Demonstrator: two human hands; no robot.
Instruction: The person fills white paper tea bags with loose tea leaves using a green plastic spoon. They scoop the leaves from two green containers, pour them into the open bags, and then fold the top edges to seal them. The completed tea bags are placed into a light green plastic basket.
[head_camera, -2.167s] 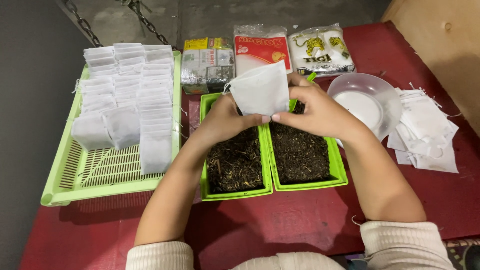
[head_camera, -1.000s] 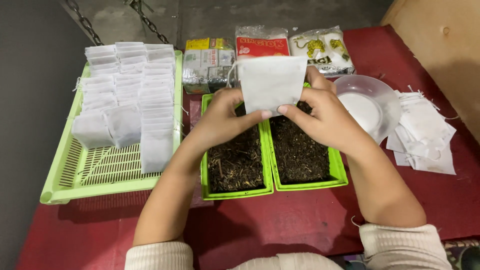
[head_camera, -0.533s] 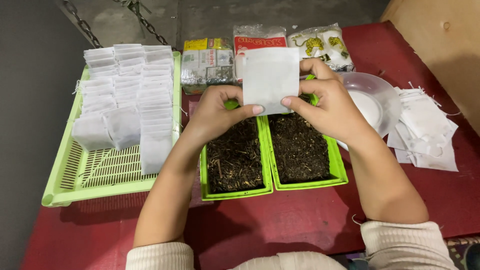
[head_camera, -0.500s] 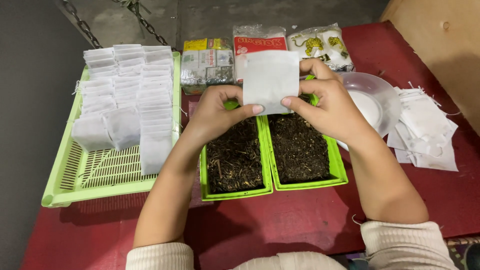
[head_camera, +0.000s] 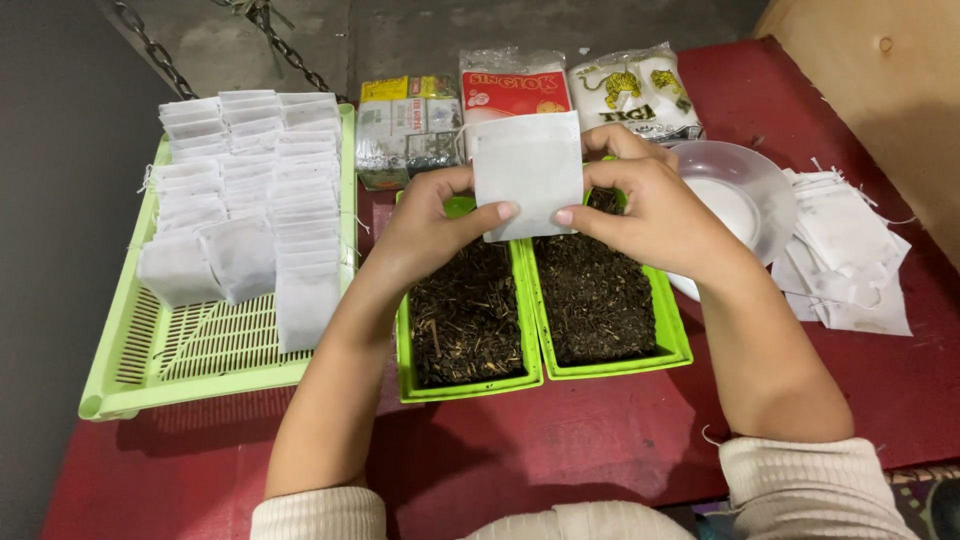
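White filter tea bag (head_camera: 527, 172) held up above two green trays of loose tea (head_camera: 540, 300), pinched at lower left by left hand (head_camera: 425, 225), lower right by right hand (head_camera: 655, 205), thumbs in front.

Far ends of both green trays (head_camera: 470, 385) hidden behind hands and white filter bag (head_camera: 527, 175). Bag contents not visible. Fingers of left hand (head_camera: 430, 225) behind bag hidden; same for right hand (head_camera: 655, 210). Near rim of clear bowl (head_camera: 745, 185) covered by right wrist. Chains (head_camera: 150, 50) cut off at top edge. Elbows, sleeves cut off at bottom edge.
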